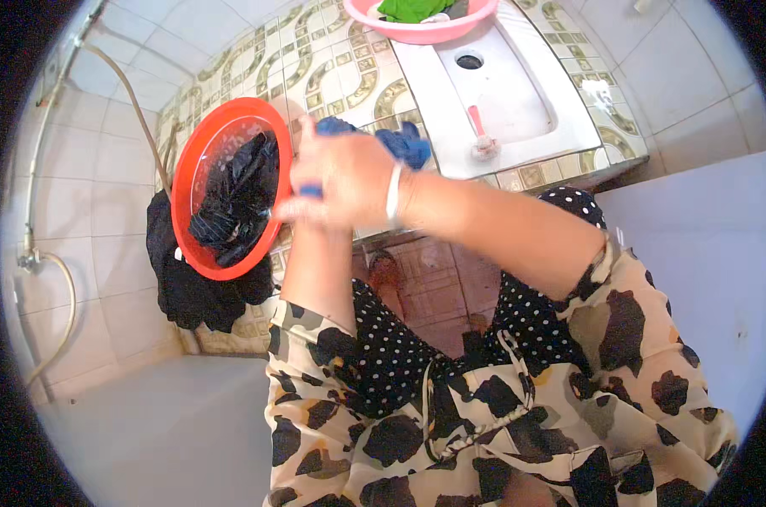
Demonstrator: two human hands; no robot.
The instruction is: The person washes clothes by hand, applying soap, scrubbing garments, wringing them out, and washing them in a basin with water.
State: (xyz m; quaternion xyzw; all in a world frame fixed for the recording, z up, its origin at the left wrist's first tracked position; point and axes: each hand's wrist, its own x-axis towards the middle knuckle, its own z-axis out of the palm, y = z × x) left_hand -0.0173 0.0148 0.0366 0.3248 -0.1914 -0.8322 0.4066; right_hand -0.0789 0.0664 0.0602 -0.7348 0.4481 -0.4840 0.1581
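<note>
In front of me my right hand (345,177), blurred and with a white band at the wrist, crosses over my left hand. Its fingers point left. Blue cloth (408,146) shows on the tiled ledge beyond the hands, and a bit of blue also appears among the fingers. Most of my left hand (307,132) is covered by the right, so its grip is hidden. Just left of the hands is a red plastic basin (181,215), tilted in view, holding dark wet garments (243,184) and sudsy water.
A black garment (199,298) lies under and beside the red basin. A white squat toilet pan (433,152), with a pink-handled brush (481,136), is set in the patterned tiles. Behind it sits a pink basin (414,33) with green cloth (414,9). A hose (126,89) hangs left.
</note>
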